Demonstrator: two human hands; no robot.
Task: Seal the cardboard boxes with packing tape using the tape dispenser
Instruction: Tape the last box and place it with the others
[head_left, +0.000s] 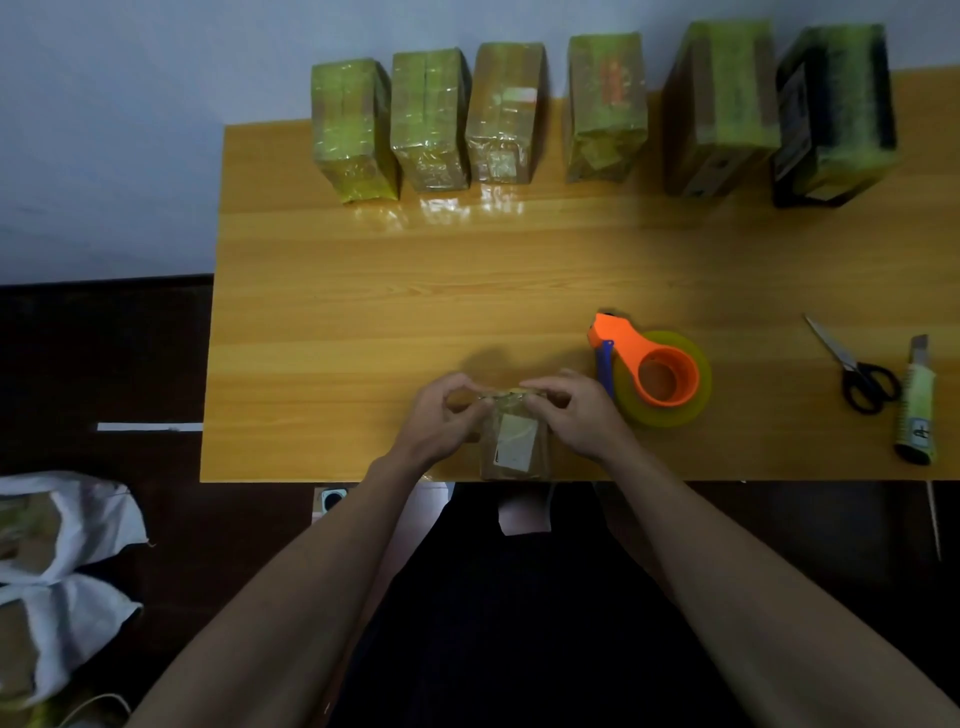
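Note:
A small cardboard box (514, 447) with a pale label stands at the near edge of the wooden table (363, 291). My left hand (441, 415) grips its top left edge with curled fingers. On the top right edge my right hand (576, 410) curls the same way. Shiny tape covers the box top between the hands. Just right of my right hand lies the orange tape dispenser (649, 364) with a yellowish tape roll; no hand touches it.
Several taped boxes (426, 119) stand in a row along the far edge, with a black one (831, 119) at the far right. Scissors (857, 369) and a utility knife (917, 405) lie on the right. White sacks (62, 571) sit on the floor at left.

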